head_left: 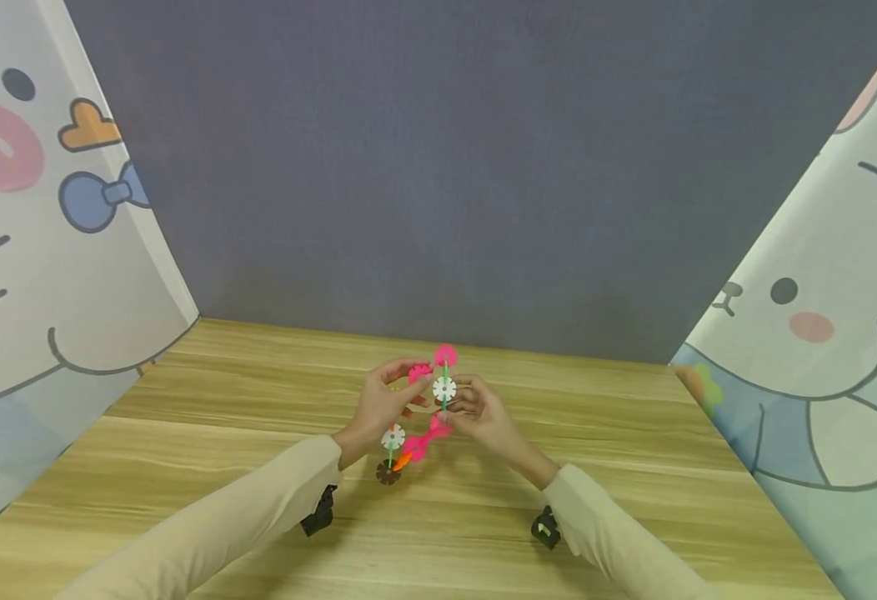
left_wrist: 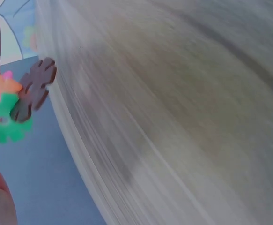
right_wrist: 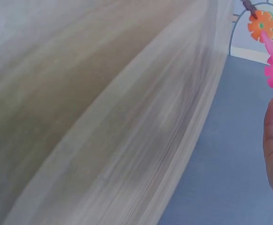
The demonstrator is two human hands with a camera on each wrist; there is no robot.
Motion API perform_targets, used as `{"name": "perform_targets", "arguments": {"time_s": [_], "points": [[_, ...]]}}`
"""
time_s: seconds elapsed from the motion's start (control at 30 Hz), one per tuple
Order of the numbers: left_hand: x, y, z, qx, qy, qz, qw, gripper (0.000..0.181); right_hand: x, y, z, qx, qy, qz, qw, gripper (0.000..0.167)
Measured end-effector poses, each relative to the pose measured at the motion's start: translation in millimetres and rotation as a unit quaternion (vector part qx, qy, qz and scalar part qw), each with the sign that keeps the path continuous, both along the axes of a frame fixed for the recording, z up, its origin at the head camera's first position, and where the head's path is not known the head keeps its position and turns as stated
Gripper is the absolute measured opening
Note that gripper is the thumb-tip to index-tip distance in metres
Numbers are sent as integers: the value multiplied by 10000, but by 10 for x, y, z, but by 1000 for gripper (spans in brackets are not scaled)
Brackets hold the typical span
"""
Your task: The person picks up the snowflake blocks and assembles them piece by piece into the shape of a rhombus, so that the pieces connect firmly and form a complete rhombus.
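A chain of interlocking plastic snowflake discs (head_left: 414,450) hangs between both hands over the table. The left hand (head_left: 378,406) pinches it near a pink disc (head_left: 419,372) at the upper left. On the other side the right hand (head_left: 487,421) grips it beside a white disc (head_left: 444,388) and a green disc seen edge-on. Another pink disc (head_left: 446,356) tops that side. Lower down come an orange disc (right_wrist: 261,26), a brown disc (left_wrist: 33,89) and a green disc (left_wrist: 3,117). A second white disc (head_left: 393,437) sits under the left hand. Fingers partly hide the joins.
The wood-grain table (head_left: 258,383) lies beneath, with a dark grey panel (head_left: 438,167) at its back. Cartoon-printed panels stand at the left (head_left: 71,275) and right (head_left: 806,333). Black wrist devices (head_left: 320,511) sit at both cuffs.
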State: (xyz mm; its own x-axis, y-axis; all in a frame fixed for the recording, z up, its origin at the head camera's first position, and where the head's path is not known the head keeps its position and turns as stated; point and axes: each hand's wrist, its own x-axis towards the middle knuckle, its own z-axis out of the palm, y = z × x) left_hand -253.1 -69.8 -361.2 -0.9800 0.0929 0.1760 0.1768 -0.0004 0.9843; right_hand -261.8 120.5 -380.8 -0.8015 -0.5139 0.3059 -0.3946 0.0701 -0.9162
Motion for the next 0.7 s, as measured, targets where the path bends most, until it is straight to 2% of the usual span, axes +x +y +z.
{"name": "perform_targets", "arguments": {"time_s": [0.07, 0.17, 0.33, 0.47, 0.7], "points": [[-52, -8, -63, -5, 74, -63, 10000, 35, -5, 4, 12, -55, -14, -120, 9999, 49], [-54, -42, -71, -174, 80, -276, 9994, 43, -23, 30, 22, -89, 2, -261, 9996, 47], [-78, -110, -115, -863, 125, -516, 9949, 58, -75, 104, 32, -57, -131, -312, 9994, 48], [-127, -158, -162, -1153, 214, -630, 9911, 58, -139, 179, 12, 115, -149, -294, 9994, 48], [-240, -177, -219, -1424, 167, -666, 9874, 56, -289, 233, -61, 421, 147, -310, 9985, 50]]}}
